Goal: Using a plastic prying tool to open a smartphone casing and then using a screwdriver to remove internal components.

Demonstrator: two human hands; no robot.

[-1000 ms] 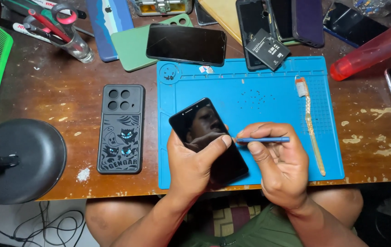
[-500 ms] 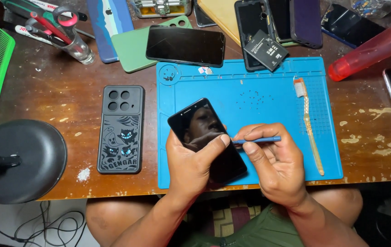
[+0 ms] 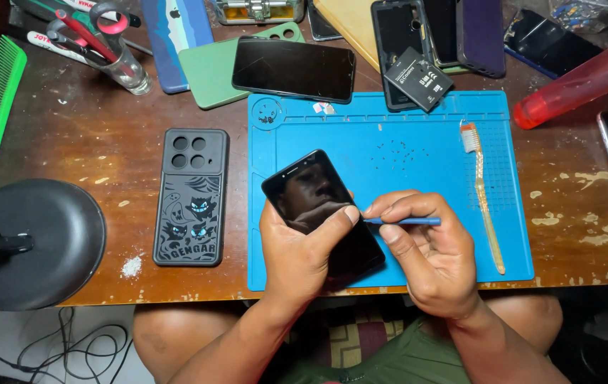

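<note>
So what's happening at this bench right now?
A person sits at a wooden desk over a blue work mat. The left hand grips a black smartphone, screen up, thumb pressed near its right edge. The right hand holds a thin blue tool with its tip at that same edge. A toothbrush lies on the mat to the right; a dark patterned phone case lies on the desk to the left, with more phones and cases along the back.

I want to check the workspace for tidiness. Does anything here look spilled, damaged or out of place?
A little white powder lies spilled on the wooden table beside the dark phone case. The table is scuffed, with pale patches. A toothbrush lies on the blue mat, odd among phones.
</note>
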